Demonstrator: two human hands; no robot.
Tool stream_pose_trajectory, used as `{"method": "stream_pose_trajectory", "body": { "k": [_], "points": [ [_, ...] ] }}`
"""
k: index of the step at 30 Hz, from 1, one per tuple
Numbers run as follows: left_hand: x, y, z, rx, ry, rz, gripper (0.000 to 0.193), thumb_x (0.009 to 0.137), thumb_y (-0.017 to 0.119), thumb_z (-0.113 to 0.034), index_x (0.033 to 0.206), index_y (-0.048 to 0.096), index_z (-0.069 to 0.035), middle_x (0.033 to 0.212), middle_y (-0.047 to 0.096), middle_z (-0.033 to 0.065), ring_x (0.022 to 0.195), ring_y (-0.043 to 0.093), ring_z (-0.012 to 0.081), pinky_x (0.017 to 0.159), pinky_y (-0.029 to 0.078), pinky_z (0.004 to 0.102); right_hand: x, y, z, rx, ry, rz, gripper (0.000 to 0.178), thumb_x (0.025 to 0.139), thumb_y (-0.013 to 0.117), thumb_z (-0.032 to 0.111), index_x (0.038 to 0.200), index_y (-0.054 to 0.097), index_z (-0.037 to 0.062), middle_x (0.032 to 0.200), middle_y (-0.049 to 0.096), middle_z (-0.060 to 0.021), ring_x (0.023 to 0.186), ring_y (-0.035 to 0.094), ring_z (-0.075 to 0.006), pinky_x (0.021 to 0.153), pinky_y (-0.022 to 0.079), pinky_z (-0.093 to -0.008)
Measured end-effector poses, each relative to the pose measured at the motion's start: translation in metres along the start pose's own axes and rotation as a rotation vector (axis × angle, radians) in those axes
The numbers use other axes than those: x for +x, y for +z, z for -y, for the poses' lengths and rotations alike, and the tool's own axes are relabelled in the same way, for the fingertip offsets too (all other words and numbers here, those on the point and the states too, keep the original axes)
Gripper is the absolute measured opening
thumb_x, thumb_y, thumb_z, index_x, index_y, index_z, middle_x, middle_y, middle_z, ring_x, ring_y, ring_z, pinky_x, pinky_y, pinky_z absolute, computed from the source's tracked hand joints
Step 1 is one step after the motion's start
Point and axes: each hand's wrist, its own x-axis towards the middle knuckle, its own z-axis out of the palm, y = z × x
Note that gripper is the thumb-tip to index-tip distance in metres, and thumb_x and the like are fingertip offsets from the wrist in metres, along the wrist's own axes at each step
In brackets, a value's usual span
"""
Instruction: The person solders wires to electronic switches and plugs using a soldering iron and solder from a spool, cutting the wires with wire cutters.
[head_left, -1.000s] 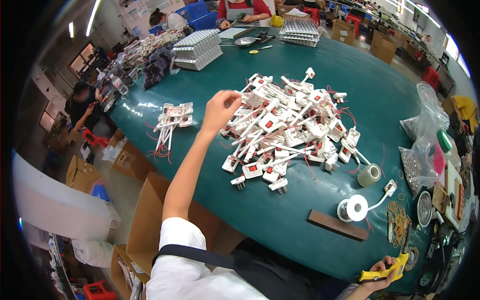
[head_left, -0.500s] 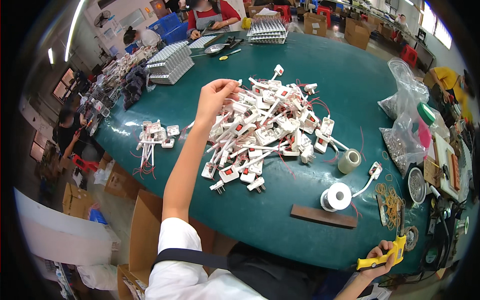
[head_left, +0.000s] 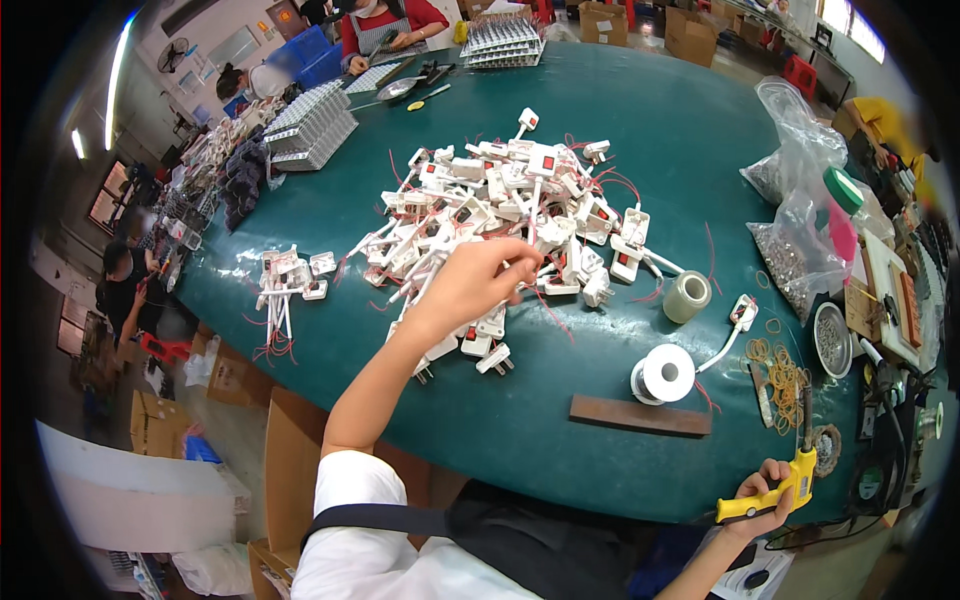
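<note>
My left hand (head_left: 478,285) is over the near side of a heap of white switch housings (head_left: 440,215), its fingers closed in a pinch. A white switch piece (head_left: 541,162) with a red rocker rises above the heap, and its white cable runs down to my fingertips. My right hand (head_left: 765,495), at the lower right, grips a yellow soldering gun (head_left: 800,482) by its handle. The gun's tip points away from me, beside a round metal holder (head_left: 826,450). To its left are a white spool (head_left: 664,374) and a brown bar (head_left: 640,415).
A smaller group of switch pieces (head_left: 288,280) lies at the left. Clear bags of small parts (head_left: 795,245), rubber bands (head_left: 785,385) and a metal bowl (head_left: 832,340) line the right side. Stacked white trays (head_left: 312,128) stand far left. A co-worker (head_left: 390,30) sits across the table.
My left hand has moved from the heap's far left toward its near side, and a switch piece now stands up at its fingertips. My right hand still holds the soldering gun.
</note>
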Motion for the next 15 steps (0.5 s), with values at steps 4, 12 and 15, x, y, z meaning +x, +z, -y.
{"method": "stream_pose_trajectory", "body": {
  "k": [4,12,15],
  "points": [
    [0.010,-0.003,0.001,0.650,0.253,-0.515,0.026,0.086,0.065,-0.034,0.102,0.067,-0.013,0.082,0.060,0.0078,0.080,0.062,0.0264,0.062,0.048,0.0406,0.000,0.001,0.001,0.006,0.002,0.008,0.026,0.089,0.056,0.007,0.108,0.040,0.0010,0.098,0.042,-0.0053,0.091,0.041,-0.0154,0.066,0.045,-0.0253],
    [0.078,0.007,0.033,0.638,0.048,-0.256,0.025,0.091,0.056,-0.025,0.104,0.065,-0.006,0.084,0.066,0.0117,0.075,0.066,0.0252,0.066,0.051,0.0373,0.000,-0.001,0.000,0.028,-0.001,0.044,0.025,0.089,0.056,0.009,0.107,0.041,0.0008,0.098,0.043,-0.0058,0.090,0.042,-0.0158,0.066,0.045,-0.0258],
    [0.088,-0.021,0.040,-0.202,-0.024,-0.504,0.028,0.097,0.051,-0.025,0.100,0.063,0.001,0.078,0.069,0.0133,0.064,0.066,0.0189,0.057,0.051,0.0334,-0.001,-0.001,0.001,0.026,-0.011,0.035,0.024,0.089,0.056,0.009,0.106,0.041,0.0007,0.098,0.043,-0.0058,0.090,0.042,-0.0157,0.066,0.045,-0.0254]
  ]
}}
